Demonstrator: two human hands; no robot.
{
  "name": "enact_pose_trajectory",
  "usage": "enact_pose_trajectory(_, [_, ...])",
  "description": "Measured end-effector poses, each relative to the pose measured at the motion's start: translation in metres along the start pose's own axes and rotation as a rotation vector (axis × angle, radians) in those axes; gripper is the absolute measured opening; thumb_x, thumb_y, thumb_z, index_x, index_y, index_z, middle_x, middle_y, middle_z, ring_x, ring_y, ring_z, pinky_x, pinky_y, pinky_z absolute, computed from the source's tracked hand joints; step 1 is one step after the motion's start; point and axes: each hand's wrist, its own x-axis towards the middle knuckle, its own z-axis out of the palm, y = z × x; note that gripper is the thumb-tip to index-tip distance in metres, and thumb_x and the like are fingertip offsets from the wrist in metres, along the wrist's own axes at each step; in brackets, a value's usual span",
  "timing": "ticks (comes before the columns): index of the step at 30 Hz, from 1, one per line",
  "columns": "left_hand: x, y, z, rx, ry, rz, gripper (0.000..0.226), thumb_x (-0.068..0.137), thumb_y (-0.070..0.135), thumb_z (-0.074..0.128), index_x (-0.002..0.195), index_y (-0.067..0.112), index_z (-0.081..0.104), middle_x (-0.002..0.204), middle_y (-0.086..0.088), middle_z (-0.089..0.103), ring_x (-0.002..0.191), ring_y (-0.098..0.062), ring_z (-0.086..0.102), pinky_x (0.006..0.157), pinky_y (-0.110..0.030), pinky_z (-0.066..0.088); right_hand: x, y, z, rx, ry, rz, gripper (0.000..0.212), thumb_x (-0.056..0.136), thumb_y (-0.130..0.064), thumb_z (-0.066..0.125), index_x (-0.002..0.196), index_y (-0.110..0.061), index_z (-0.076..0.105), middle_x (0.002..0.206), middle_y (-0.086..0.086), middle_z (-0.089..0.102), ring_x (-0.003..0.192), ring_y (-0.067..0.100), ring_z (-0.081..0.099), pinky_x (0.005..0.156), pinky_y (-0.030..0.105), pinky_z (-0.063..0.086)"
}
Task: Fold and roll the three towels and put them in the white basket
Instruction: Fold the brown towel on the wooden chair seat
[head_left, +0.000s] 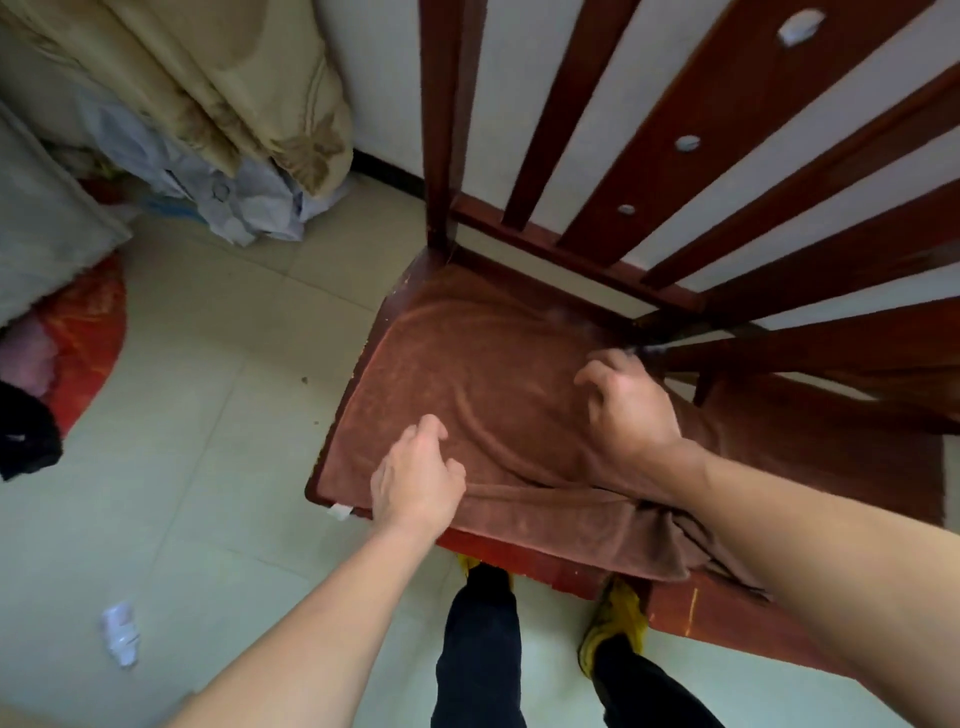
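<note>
Both the left hand (415, 480) and right hand (626, 405) rest unclenched on the brown towel (467, 374).

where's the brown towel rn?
Head view, centre: the brown towel lies spread on the red wooden chair seat, its near edge bunched and hanging over the front, with the left hand and right hand on it.

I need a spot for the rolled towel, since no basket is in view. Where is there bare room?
The wooden seat is crowded: the brown towel covers most of it, under both hands. A bare strip shows along its front edge. The open floor tiles lie between the seat and the red bundle.
</note>
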Motion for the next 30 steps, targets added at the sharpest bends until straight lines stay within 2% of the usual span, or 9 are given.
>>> enact_pose_trajectory(6, [-0.037,0.085,0.051,0.048,-0.198,0.239,0.023,0.087,0.025,0.057,0.109,0.026,0.054,0.099,0.005,0.065,0.096,-0.02,0.06,0.075,-0.031,0.044,-0.12,0.103,-0.005,0.028,-0.05,0.333,0.006,0.084,-0.014,0.058,0.089,-0.012,0.059,0.104,0.006,0.055,0.1,0.033,0.053,0.071,0.04,0.049])
enact_pose_trajectory(10, [-0.065,0.121,0.098,0.109,-0.276,0.283,0.021,0.086,0.025,0.056,0.106,0.026,0.056,0.097,0.003,0.067,0.096,-0.021,0.06,0.076,-0.031,0.045,-0.17,0.164,-0.008,0.025,-0.075,0.525,0.016,0.084,-0.017,0.057,0.099,-0.012,0.06,0.111,0.007,0.054,0.108,0.032,0.052,0.075,0.038,0.048])
enact_pose_trajectory(15, [-0.117,0.159,0.173,0.219,-0.363,0.289,0.018,0.084,0.023,0.055,0.102,0.026,0.058,0.098,0.001,0.069,0.1,-0.025,0.059,0.075,-0.031,0.042,-0.22,0.249,-0.013,0.108,0.063,0.747,0.032,0.086,-0.018,0.06,0.117,-0.012,0.058,0.122,0.014,0.051,0.115,0.037,0.049,0.085,0.041,0.046])
enact_pose_trajectory(18, [-0.143,0.177,0.217,0.24,-0.391,0.294,0.02,0.083,0.022,0.056,0.101,0.027,0.061,0.099,0.0,0.069,0.101,-0.025,0.061,0.079,-0.032,0.047,-0.237,0.301,-0.005,0.329,0.123,0.953,0.035,0.082,-0.025,0.067,0.114,-0.015,0.058,0.118,0.016,0.058,0.11,0.038,0.056,0.092,0.044,0.048])
enact_pose_trajectory(21, [-0.161,0.193,0.254,0.343,-0.345,0.397,0.034,0.087,0.021,0.055,0.12,0.024,0.052,0.117,-0.003,0.053,0.11,-0.026,0.052,0.085,-0.038,0.048,-0.243,0.337,0.007,0.628,0.161,1.118,0.041,0.074,-0.037,0.076,0.106,-0.018,0.057,0.11,0.012,0.068,0.106,0.033,0.063,0.095,0.045,0.049])
enact_pose_trajectory(25, [-0.168,0.211,0.288,0.535,-0.276,0.525,0.048,0.086,0.019,0.057,0.132,0.025,0.043,0.127,-0.008,0.04,0.116,-0.028,0.041,0.088,-0.038,0.044,-0.228,0.355,0.015,0.79,0.159,1.114,0.057,0.068,-0.054,0.075,0.11,-0.018,0.063,0.106,0.005,0.069,0.098,0.027,0.065,0.092,0.041,0.052])
enact_pose_trajectory(27, [-0.165,0.216,0.299,0.606,-0.288,0.534,0.04,0.086,0.018,0.055,0.125,0.024,0.051,0.126,-0.01,0.043,0.114,-0.03,0.042,0.085,-0.038,0.043,-0.214,0.364,0.022,0.895,0.176,1.093,0.056,0.056,-0.058,0.076,0.096,-0.021,0.066,0.097,0.006,0.072,0.087,0.026,0.067,0.085,0.041,0.055])
enact_pose_trajectory(28, [-0.163,0.217,0.302,0.613,-0.302,0.514,0.032,0.087,0.017,0.053,0.118,0.022,0.056,0.122,-0.009,0.046,0.112,-0.03,0.044,0.083,-0.038,0.043,-0.206,0.367,0.024,0.95,0.181,1.079,0.046,0.055,-0.053,0.079,0.085,-0.021,0.065,0.089,0.005,0.072,0.079,0.025,0.066,0.079,0.039,0.056])
enact_pose_trajectory(30, [-0.16,0.217,0.304,0.571,-0.348,0.472,0.02,0.088,0.017,0.05,0.103,0.019,0.063,0.113,-0.007,0.052,0.108,-0.029,0.048,0.079,-0.037,0.043,-0.189,0.366,0.017,1.028,0.174,1.021,0.024,0.065,-0.031,0.081,0.063,-0.019,0.061,0.073,0.0,0.068,0.071,0.021,0.061,0.071,0.036,0.051])
